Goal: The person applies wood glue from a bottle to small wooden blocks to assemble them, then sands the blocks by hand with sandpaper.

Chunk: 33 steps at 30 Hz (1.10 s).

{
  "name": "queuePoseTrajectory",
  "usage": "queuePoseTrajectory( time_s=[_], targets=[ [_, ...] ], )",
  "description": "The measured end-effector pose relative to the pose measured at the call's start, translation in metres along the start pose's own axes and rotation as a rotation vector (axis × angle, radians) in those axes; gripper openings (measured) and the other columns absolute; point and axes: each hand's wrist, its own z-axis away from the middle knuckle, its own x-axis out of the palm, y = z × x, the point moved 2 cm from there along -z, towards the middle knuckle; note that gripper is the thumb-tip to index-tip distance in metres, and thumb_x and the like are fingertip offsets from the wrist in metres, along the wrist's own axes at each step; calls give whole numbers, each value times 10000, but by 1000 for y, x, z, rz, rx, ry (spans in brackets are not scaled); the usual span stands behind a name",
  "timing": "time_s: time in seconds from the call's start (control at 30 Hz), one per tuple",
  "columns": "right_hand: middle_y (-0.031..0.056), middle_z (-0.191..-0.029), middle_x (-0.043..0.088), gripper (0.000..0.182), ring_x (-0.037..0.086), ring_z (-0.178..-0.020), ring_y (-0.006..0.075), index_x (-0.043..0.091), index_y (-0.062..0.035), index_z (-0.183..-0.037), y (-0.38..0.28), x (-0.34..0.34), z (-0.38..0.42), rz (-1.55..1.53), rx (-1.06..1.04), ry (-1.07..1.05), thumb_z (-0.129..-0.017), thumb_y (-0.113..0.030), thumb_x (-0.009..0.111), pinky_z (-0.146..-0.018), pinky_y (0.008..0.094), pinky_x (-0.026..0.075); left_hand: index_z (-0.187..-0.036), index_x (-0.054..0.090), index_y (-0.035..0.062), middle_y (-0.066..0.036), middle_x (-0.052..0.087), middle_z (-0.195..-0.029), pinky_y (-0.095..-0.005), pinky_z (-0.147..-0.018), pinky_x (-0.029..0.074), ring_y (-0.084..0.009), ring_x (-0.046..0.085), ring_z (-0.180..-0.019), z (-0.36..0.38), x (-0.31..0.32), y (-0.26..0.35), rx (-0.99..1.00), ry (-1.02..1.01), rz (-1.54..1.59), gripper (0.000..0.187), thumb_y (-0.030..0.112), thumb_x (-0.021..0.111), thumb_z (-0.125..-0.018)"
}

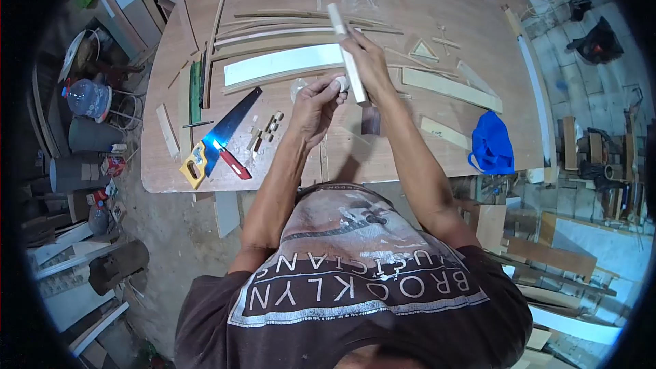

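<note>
My right hand [367, 61] is wrapped round a pale wooden strip [353, 78], held slanting above the table. Pinched in the fingers of my left hand [318, 106] is a small whitish rounded piece [342, 84], right beside the strip's lower part. What this piece is I cannot tell. A dark block-like thing [370, 123] shows just below the strip's near end. Behind my hands lies a white board [280, 63] among long thin wooden strips [273, 42]. A small clear round thing [298, 87] sits close to my left hand.
To the left lie a handsaw [232, 119] with a yellow handle, a red utility knife [234, 164] and several small wood blocks [265, 130]. On the right are a blue bag [492, 145], a wooden triangle [424, 50] and a pale board [451, 89]. Wood scraps surround the table [424, 171].
</note>
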Motion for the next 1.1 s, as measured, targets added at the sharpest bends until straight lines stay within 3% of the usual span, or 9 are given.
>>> queuePoseTrajectory(
  time_s=[0.23,0.33,0.47,0.6,0.67,0.87,0.93,1.0,1.1],
  targets=[
    [169,-1254,526,653,553,-1049,229,478,-57,-1346,20,-21,65,49,33,-8,-829,-429,621,-901,305,433,-1155,575,-50,-86,631,-920,-217,-726,506,-138,581,-745,4,0,16,42,70,97,289,8,592,-872],
    [197,-1269,478,645,534,-1105,276,484,-85,-1346,27,-5,77,264,-276,4,-815,-408,658,-919,344,436,-1135,588,-55,-87,636,-923,-210,-708,497,-132,578,-739,2,-2,9,47,116,17,278,0,602,-863],
    [177,-1118,577,558,536,-1027,154,473,-49,-1349,-1,-4,34,15,135,-70,-876,-312,605,-952,306,387,-1103,607,-60,-78,638,-919,-200,-684,482,-123,572,-736,2,6,1,49,27,-34,259,3,620,-852],
    [184,-1133,572,596,538,-1083,235,489,-28,-1326,16,-22,20,115,-120,105,-853,-364,620,-929,304,414,-1121,600,-59,-73,634,-908,-202,-683,489,-111,562,-733,2,11,0,20,106,44,272,9,615,-858],
    [168,-1082,615,563,541,-1080,225,488,-36,-1330,23,-31,53,-193,72,-1,-868,-336,603,-923,312,416,-1124,598,-63,-72,634,-902,-203,-679,492,-106,558,-728,2,6,1,41,138,62,272,12,608,-863],
    [113,-964,620,581,557,-800,152,480,-43,-1342,11,-13,45,-46,-97,-28,-866,-349,607,-787,285,450,-1092,616,-69,-76,640,-884,-215,-678,495,-116,558,-715,2,8,-7,10,10,-57,245,19,611,-864],
    [144,-1004,587,617,566,-883,183,481,-52,-1342,8,-17,32,-121,81,-96,-841,-380,633,-809,286,454,-1092,624,-56,-82,644,-884,-216,-676,489,-127,568,-712,2,12,-6,11,28,-100,247,23,622,-858],
    [149,-1243,542,525,544,-1048,195,488,-13,-1324,17,-23,22,215,-125,135,-890,-292,584,-893,281,437,-1084,629,-54,-87,646,-886,-217,-669,487,-125,574,-720,1,11,-5,41,78,-116,245,24,631,-852],
    [197,-1184,501,583,532,-1053,261,525,-26,-1296,14,-19,72,368,-240,144,-838,-365,648,-896,339,442,-1059,642,-53,-93,652,-880,-220,-658,483,-119,583,-728,1,15,0,138,190,-167,233,22,647,-838]
  ],
)
